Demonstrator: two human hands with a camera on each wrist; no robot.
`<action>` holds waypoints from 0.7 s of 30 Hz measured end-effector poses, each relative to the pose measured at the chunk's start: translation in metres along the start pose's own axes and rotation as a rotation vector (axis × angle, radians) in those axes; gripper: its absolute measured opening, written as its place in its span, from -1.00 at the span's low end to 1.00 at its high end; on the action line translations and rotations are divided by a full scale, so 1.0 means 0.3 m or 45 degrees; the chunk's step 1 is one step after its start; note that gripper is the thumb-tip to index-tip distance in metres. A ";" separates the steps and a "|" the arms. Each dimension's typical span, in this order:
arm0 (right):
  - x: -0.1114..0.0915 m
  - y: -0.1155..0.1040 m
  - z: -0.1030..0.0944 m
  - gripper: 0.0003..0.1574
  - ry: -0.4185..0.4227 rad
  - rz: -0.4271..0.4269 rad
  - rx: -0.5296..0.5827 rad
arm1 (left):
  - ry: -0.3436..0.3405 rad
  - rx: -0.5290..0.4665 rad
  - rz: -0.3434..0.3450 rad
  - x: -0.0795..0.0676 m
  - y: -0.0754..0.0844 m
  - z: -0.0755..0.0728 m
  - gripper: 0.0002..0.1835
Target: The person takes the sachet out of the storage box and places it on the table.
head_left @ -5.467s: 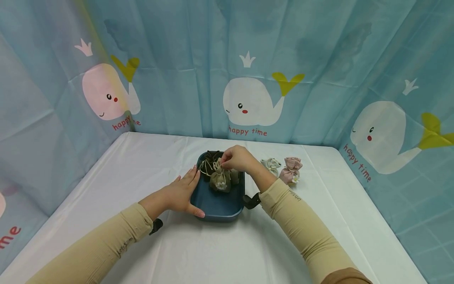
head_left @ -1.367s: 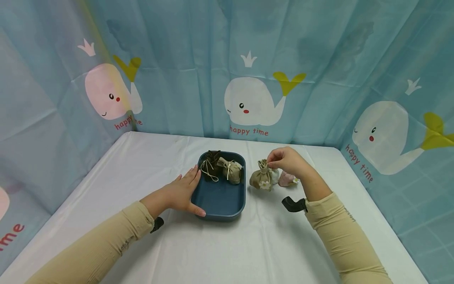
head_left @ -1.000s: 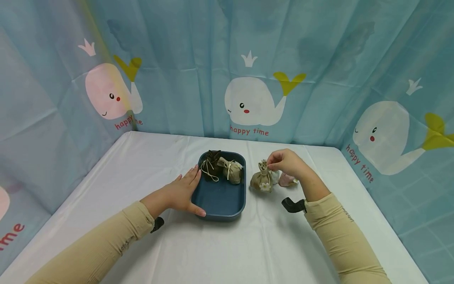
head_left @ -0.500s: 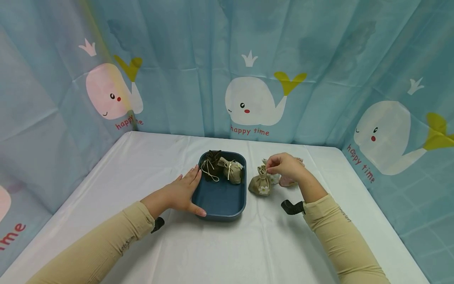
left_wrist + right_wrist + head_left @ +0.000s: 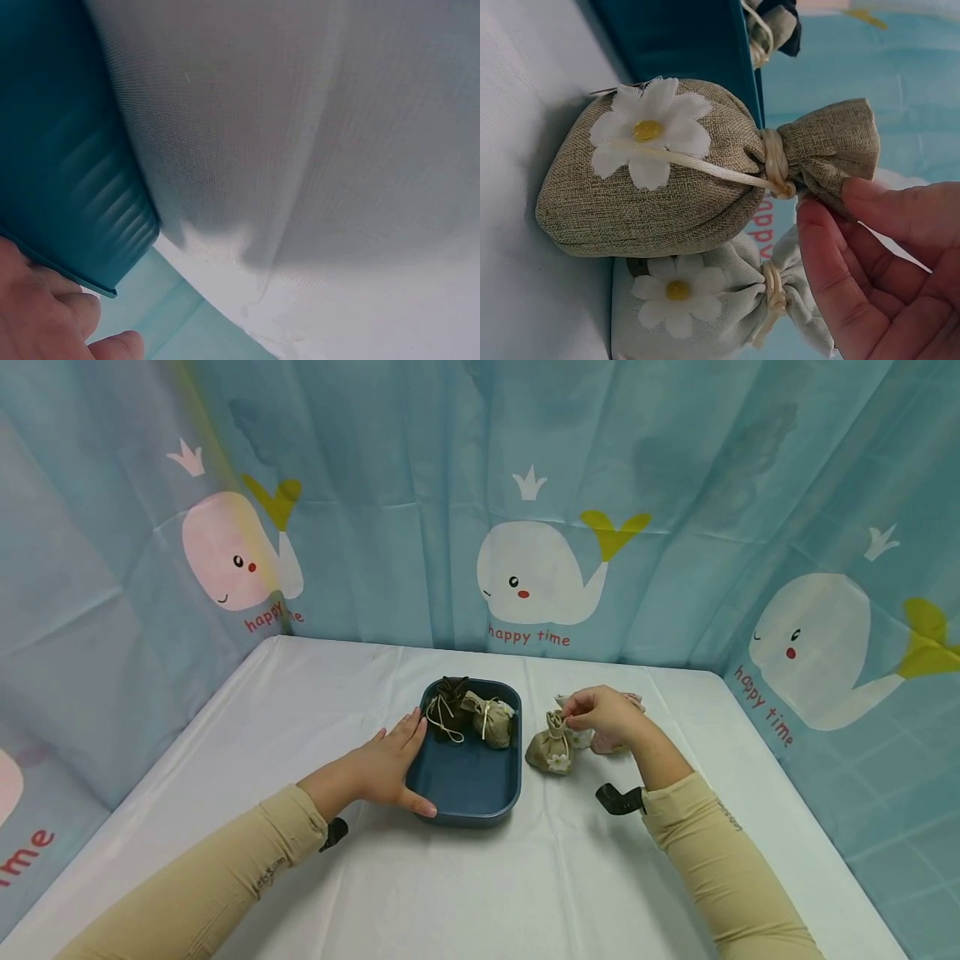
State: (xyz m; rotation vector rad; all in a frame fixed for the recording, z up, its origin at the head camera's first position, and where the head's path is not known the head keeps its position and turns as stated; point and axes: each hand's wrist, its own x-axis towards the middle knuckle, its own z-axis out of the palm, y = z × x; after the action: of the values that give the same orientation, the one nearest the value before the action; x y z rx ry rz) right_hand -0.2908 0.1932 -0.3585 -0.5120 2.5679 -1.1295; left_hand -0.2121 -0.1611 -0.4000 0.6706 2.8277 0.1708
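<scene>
Just below the centre of the head view, a deep rectangular blue tray (image 5: 463, 785) is set on a white cloth (image 5: 465, 902). Its left rim is touched by the left hand (image 5: 382, 766), apparently so that the tray is kept from sliding. In its upper part, a dark brown drawstring pouch (image 5: 448, 717) and a tan drawstring pouch with a pale tie (image 5: 496, 730) are laid side by side.

Right of the tray, a tan linen pouch with a white fabric flower (image 5: 546, 753) is seen upright, its base seemingly rested on the cloth. Its gathered neck is pinched between the thumb and fingers of the right hand (image 5: 603, 712), presumably because a narrow hold is offered there. By the left hand nothing is gripped; its fingers are extended and spread.

Beside the pinched pouch, a pale grey pouch with a white flower (image 5: 679, 304) is placed; a pink pouch (image 5: 603, 742) is partly hidden by the right hand.
</scene>
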 end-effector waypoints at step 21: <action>-0.011 -0.003 -0.036 -0.72 0.069 0.005 0.014 | -0.005 -0.025 0.007 -0.008 0.008 -0.010 0.47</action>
State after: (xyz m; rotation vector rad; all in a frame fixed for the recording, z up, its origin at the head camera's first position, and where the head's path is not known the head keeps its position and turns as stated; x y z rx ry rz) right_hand -0.2920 0.2010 -0.3505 -0.4796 2.6057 -1.1709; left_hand -0.2098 -0.1601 -0.3962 0.6737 2.8167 0.1971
